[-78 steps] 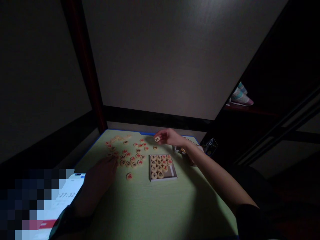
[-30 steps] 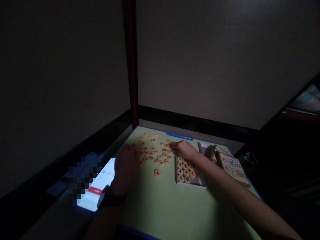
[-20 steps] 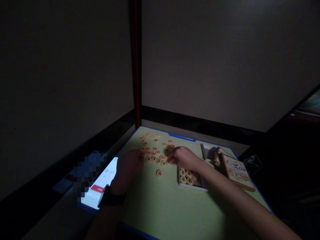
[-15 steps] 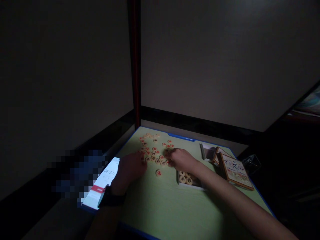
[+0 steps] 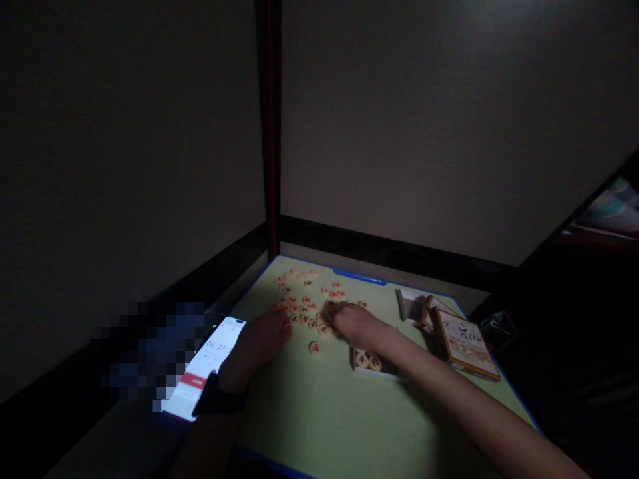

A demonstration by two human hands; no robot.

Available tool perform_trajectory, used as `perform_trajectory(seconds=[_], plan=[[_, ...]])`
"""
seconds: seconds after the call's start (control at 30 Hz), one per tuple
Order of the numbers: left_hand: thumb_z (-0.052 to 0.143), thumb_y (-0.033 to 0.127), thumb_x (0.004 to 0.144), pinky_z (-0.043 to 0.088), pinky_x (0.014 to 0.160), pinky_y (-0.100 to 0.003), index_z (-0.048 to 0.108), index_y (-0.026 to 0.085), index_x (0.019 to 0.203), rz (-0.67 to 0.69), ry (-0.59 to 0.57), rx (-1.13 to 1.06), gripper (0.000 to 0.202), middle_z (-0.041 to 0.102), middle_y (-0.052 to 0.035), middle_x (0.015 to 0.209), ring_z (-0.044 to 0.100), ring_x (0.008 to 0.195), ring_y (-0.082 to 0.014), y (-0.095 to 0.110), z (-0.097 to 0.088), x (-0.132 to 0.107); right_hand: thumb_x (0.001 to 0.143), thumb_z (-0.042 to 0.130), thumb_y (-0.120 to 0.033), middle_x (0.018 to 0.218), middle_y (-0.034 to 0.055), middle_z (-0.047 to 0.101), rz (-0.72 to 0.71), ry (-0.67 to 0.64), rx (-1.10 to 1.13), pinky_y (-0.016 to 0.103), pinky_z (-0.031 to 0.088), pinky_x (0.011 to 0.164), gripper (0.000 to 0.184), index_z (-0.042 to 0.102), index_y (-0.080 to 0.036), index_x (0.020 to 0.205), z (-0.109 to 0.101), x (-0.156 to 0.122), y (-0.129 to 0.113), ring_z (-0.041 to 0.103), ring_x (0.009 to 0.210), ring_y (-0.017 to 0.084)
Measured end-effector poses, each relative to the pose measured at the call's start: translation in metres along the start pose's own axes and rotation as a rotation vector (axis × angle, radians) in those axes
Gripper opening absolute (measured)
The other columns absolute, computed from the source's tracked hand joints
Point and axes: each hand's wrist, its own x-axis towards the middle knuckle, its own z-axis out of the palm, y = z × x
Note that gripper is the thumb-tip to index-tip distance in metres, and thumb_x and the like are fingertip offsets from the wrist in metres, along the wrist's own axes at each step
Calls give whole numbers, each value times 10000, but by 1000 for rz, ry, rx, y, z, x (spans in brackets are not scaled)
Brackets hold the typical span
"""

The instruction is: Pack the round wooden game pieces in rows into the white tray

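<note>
Round wooden Chinese chess pieces (image 5: pixel 304 319) with red or black characters lie spread over the green tabletop (image 5: pixel 299 412). At their left edge is my left hand (image 5: pixel 262 336), a dark watch on its wrist, its fingers curled together; anything inside them is hidden. My right hand (image 5: pixel 355 321) reaches in from the right, fingers bent down and closed at a black-marked piece on the right side of the group. Below that wrist stands an open box tray (image 5: pixel 382 374) holding several pieces, partly covered by my forearm. One red-marked piece (image 5: pixel 314 347) lies apart, nearer to me.
A phone (image 5: pixel 219 356) with a lit timer screen lies at the table's left edge. Toward the right are a second open box tray (image 5: pixel 412 306) and printed box lids (image 5: pixel 466 342), one leaning on another. Walls (image 5: pixel 399 133) meet in a corner behind the table.
My right hand has shifted slightly left and down among the pieces, uncovering a piece behind it. My left hand stays nearly in place. The view has tilted a little.
</note>
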Motion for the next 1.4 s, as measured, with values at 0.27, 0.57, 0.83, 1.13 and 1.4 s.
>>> perform_trajectory(seconds=[0.27,0.57,0.83,1.13,1.4], plan=[[422,325,956,449,720,-308,593,166,938,1,23,-112,234,696,-89,959,647,846,-209,-2,0,3,980,433,-157,1097,196,679,15,52,-62,339,476,902,256,651,-83,1092,6,2,-5,651,1005,238],[420,229,943,461,822,-309,543,205,882,285,33,-240,139,646,-51,989,591,912,-180,34,17,-17,986,456,-225,961,142,683,166,143,291,263,440,733,206,623,-107,1011,-23,-56,13,635,834,192],[448,190,915,489,844,-310,596,192,905,291,-3,-131,148,659,-74,1011,620,941,-193,47,28,-18,923,490,-192,983,109,714,273,174,379,257,448,743,272,638,-161,1149,3,-132,18,659,857,189],[413,194,940,487,1007,-346,654,199,1186,337,85,-29,344,675,-104,1256,635,1140,-207,37,44,-11,945,529,-318,1080,177,721,404,90,243,299,478,763,332,623,-113,1187,24,-128,12,693,947,264],[435,229,946,462,1051,-397,639,166,1222,322,70,62,349,634,-140,1326,598,1209,-249,38,42,-12,893,627,-320,1037,176,734,451,79,217,303,482,748,342,637,-114,1166,29,-126,11,699,947,278]])
